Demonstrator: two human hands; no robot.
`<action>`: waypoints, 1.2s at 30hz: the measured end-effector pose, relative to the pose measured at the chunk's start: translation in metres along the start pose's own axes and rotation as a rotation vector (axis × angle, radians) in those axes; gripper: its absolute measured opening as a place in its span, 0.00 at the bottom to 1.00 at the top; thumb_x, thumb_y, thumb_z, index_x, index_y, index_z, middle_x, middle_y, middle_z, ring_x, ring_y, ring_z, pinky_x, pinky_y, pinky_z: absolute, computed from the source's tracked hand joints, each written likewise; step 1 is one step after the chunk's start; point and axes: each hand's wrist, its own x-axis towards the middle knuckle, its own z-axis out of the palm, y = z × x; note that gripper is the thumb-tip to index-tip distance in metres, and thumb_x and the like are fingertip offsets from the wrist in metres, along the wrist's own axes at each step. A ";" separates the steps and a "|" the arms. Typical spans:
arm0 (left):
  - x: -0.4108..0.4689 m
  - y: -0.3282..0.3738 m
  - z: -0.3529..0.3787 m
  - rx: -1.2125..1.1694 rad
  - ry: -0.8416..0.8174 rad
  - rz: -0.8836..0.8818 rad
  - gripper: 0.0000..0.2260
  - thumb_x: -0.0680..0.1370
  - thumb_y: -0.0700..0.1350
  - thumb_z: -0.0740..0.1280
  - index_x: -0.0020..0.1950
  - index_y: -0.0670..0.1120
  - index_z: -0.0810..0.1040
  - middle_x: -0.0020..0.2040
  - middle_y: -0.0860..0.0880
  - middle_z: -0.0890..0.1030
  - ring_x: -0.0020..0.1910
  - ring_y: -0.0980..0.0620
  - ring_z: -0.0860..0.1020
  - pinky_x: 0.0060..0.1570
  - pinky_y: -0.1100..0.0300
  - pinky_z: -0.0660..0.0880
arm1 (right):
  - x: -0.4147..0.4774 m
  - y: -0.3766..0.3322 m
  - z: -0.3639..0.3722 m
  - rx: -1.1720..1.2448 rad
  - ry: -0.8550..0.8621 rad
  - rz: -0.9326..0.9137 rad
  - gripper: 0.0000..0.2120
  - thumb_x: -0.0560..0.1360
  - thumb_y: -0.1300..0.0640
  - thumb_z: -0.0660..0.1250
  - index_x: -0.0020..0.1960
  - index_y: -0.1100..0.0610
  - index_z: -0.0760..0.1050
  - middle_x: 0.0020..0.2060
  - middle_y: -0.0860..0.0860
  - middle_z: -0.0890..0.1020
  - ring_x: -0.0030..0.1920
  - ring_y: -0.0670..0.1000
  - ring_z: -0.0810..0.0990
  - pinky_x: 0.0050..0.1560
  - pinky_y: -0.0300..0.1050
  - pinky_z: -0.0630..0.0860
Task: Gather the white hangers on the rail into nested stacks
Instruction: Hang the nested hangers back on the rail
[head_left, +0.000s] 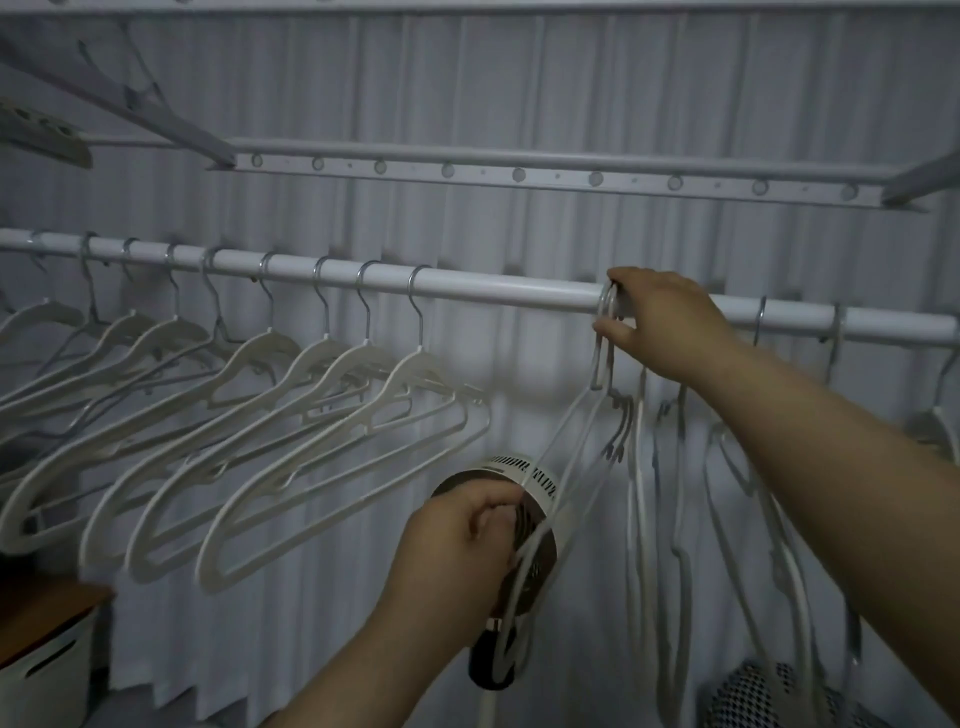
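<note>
Several held hangers (566, 457) slant down-left from the rail (493, 291).

- Bare left hand (457, 545) on a bare left forearm (363, 670), uncovered down to the near bottom edge.
- Bare right hand (670, 322) on a bare right forearm (841, 447), uncovered out to the right edge.
- Knuckle creases faintly visible in dim light.

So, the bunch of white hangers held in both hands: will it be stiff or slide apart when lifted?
Probably stiff and light: the held hangers are thin frames keeping shape between right hand and left hand. Their smooth hooks may slide on the rail and fan apart.
</note>
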 end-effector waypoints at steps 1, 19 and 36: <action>0.001 -0.002 -0.002 0.069 0.031 0.064 0.16 0.77 0.37 0.59 0.39 0.55 0.80 0.27 0.55 0.78 0.28 0.60 0.76 0.33 0.69 0.75 | 0.000 -0.001 0.000 0.006 0.000 0.003 0.21 0.75 0.52 0.63 0.64 0.62 0.68 0.60 0.60 0.77 0.59 0.61 0.74 0.59 0.51 0.67; 0.008 -0.029 -0.052 0.249 0.366 0.128 0.11 0.77 0.39 0.61 0.56 0.44 0.80 0.34 0.61 0.76 0.32 0.71 0.78 0.31 0.77 0.73 | 0.001 -0.012 0.002 0.026 0.015 0.018 0.23 0.76 0.52 0.63 0.67 0.60 0.67 0.61 0.59 0.76 0.61 0.61 0.72 0.61 0.51 0.67; 0.012 -0.035 -0.075 0.379 0.493 0.163 0.11 0.76 0.37 0.63 0.55 0.41 0.81 0.41 0.44 0.85 0.36 0.54 0.78 0.35 0.73 0.66 | 0.002 -0.012 0.001 0.021 0.007 0.028 0.22 0.75 0.53 0.65 0.66 0.61 0.68 0.60 0.60 0.77 0.60 0.62 0.72 0.60 0.52 0.67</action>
